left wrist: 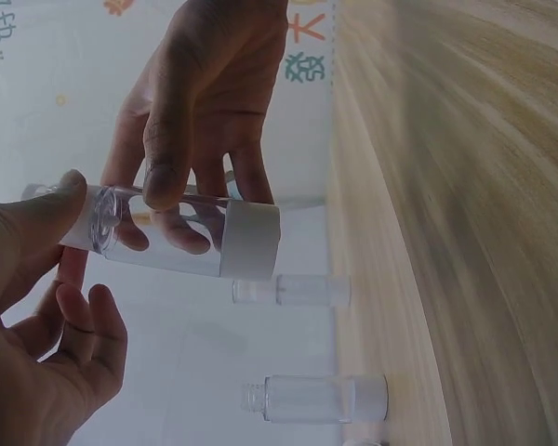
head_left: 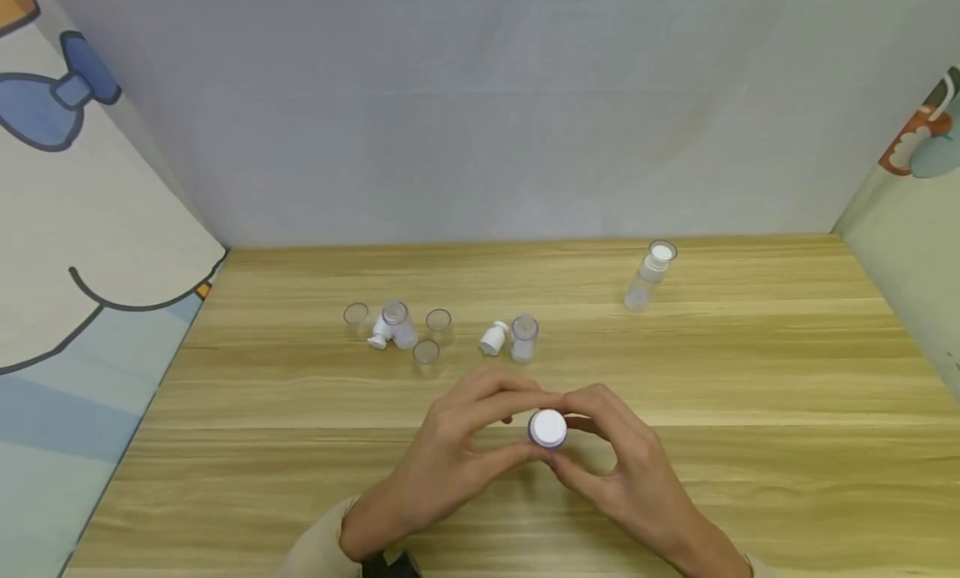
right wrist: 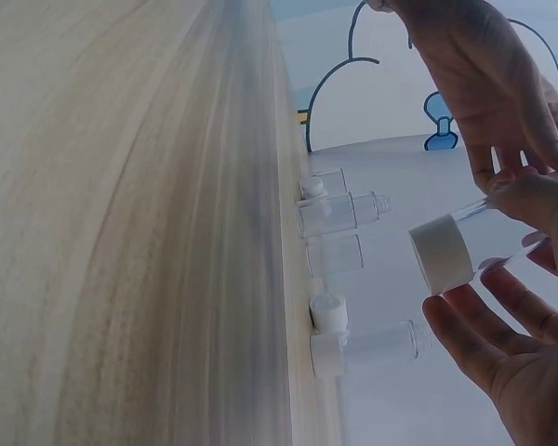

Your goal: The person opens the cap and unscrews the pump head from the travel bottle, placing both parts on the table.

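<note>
A clear cylindrical bottle point(left wrist: 251, 240) with a white base and white top is held upright in both hands above the table. My left hand point(head_left: 465, 445) pinches it near the white top point(head_left: 547, 428), with its thumb on the collar in the left wrist view. My right hand point(head_left: 618, 457) grips the clear body lower down, its fingers seen through the wall. In the right wrist view the bottle's white base point(right wrist: 442, 253) shows below the right fingers. Beyond the hands stand an uncapped clear bottle point(head_left: 524, 341) and a white pump top point(head_left: 493, 338).
On the left stand several clear caps point(head_left: 426, 353), another clear bottle point(head_left: 403, 332) and a white pump top point(head_left: 380, 335). A bottle with its top fitted point(head_left: 647, 282) stands at the back right of the wooden table point(head_left: 750, 353). A pale wall point(head_left: 525, 145) rises behind.
</note>
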Motion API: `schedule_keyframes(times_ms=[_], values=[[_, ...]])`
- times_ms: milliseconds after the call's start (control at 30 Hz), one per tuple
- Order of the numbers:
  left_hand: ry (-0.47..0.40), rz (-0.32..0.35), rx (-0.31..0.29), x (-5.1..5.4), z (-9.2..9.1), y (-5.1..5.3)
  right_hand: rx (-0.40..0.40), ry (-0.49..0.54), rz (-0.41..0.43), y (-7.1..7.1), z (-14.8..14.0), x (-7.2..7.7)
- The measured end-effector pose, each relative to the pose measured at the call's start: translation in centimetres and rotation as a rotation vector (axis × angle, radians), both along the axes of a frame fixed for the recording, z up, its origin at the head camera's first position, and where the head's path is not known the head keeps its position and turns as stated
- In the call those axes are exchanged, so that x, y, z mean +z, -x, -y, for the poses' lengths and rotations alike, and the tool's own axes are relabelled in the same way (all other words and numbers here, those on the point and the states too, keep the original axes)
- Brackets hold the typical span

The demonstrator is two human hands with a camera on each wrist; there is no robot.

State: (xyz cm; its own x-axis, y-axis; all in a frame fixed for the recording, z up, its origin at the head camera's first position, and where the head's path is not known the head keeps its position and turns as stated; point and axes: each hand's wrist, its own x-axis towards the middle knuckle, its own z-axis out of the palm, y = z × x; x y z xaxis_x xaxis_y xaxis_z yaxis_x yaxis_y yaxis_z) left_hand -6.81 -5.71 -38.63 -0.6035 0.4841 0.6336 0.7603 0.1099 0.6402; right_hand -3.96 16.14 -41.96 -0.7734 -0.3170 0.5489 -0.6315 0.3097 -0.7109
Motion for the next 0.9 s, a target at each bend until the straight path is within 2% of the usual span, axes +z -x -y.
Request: schedule_keyframes(times_ms=[200,400,567,667,800,900], values=[[0.0,0.028,0.014,-0.1,0.0,0.0,-0.005,-0.01,0.031,-0.1,0.0,0.0],[-0.002,0.021,0.034,-0.3,0.1,0.1,0.005,0.0,0.02,0.0,-0.1,0.0],[0.005,0.022,0.033,-0.2,0.2,0.2,-0.007,-0.01,0.041,0.0,-0.1,0.0],[0.013,0.013,-0.003,0.1,0.2,0.3,-0.006,-0.006,0.04,0.0,-0.1,-0.1],[0.03,-0.048,-0.108,0.7,0.2,0.6,0.014,-0.008,0.012,0.1,-0.2,-0.3],[0.099,-0.179,-0.177,1.2,0.4,1.1,0.023,-0.04,-0.02,0.2,-0.4,-0.4]])
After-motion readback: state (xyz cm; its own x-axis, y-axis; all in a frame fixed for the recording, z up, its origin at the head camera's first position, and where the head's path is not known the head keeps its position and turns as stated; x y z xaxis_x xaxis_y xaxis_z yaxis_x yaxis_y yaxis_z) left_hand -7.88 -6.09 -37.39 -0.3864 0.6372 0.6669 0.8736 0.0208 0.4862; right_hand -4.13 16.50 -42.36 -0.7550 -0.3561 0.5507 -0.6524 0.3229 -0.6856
